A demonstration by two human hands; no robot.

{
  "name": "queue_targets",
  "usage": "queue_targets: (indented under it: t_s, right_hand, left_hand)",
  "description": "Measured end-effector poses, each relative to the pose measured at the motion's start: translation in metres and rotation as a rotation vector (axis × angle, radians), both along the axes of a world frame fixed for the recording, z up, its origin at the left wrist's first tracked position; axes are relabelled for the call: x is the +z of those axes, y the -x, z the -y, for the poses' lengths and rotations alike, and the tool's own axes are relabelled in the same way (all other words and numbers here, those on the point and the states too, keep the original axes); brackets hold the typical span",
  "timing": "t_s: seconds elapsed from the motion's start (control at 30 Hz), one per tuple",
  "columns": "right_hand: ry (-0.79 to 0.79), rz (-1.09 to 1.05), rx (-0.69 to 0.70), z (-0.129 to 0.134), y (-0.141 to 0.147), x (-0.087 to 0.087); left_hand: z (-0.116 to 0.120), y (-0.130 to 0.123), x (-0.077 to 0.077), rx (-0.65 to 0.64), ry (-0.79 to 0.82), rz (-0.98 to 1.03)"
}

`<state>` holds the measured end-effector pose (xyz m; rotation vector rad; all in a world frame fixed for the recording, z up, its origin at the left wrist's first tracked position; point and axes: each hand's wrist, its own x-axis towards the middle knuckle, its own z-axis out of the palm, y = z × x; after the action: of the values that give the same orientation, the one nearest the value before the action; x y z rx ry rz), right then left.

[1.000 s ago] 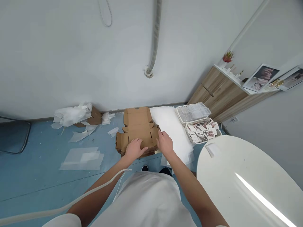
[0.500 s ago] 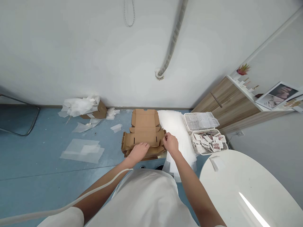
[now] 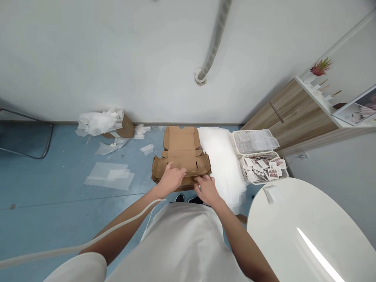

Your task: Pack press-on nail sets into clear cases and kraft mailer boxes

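A brown cardboard mailer box [image 3: 180, 141], partly folded, lies on a stack of similar flat cardboard in front of me. Its lid panel extends flat toward the wall, and its side flaps stand up at both ends. My left hand [image 3: 172, 180] rests on the near part of the box, fingers spread over the slotted panel. At the front edge on the right, my right hand [image 3: 207, 190] has its fingers on top of the cardboard and its thumb below, gripping that edge.
White foam sheets [image 3: 219, 164] lie right of the box. Beyond are a basket of clear plastic cases [image 3: 254, 141] and a basket of printed cards [image 3: 261, 170]. A round white table [image 3: 308, 219] is near right. Scrap wrapping [image 3: 100, 122] lies left.
My right hand has moved from the box's right end flap to its front edge. My left hand has shifted slightly, its fingers now more spread. The right end flap now stands up.
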<state>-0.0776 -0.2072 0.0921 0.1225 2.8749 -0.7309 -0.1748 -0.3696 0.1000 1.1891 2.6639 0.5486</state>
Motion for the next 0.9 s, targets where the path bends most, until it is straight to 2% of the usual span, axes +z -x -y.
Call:
queue_targets:
  t_s: [0.07,0.17,0.23,0.3,0.47,0.57,0.63,0.73,0.8,0.9]
  right_hand:
    - [0.193,0.023,-0.104,-0.007,0.001,-0.003]
    - [0.503,0.0,-0.361,-0.018,0.003,-0.006]
    - [0.575,-0.046,-0.517,-0.025,0.006,-0.004]
    - [0.518,-0.071,-0.569,-0.029,0.011,0.002]
    - [0.19,-0.055,-0.504,-0.034,0.026,0.016]
    - [0.132,-0.041,-0.462,-0.032,0.03,0.017]
    - [0.218,-0.06,-0.468,-0.03,0.029,0.017]
    - [0.457,-0.1,-0.528,-0.025,0.023,0.018]
    - [0.591,-0.135,-0.564,-0.022,0.017,0.02]
    - [0.699,-0.2,-0.605,-0.019,0.008,0.023]
  left_hand:
    - [0.002,0.001,0.008,-0.024,0.007,-0.007]
    - [0.005,0.001,0.017,-0.072,-0.004,-0.018]
    - [0.007,0.0,0.02,-0.104,-0.039,-0.032]
    - [0.009,-0.001,0.019,-0.139,-0.076,-0.044]
    - [0.016,-0.002,0.015,-0.207,-0.091,-0.057]
    - [0.024,0.0,0.02,-0.208,-0.094,-0.047]
    - [0.032,0.004,0.024,-0.102,-0.092,-0.047]
    - [0.045,0.01,0.02,0.252,-0.068,-0.049]
    - [0.051,0.015,0.012,0.434,-0.022,-0.032]
    - [0.054,0.021,0.003,0.524,0.041,-0.035]
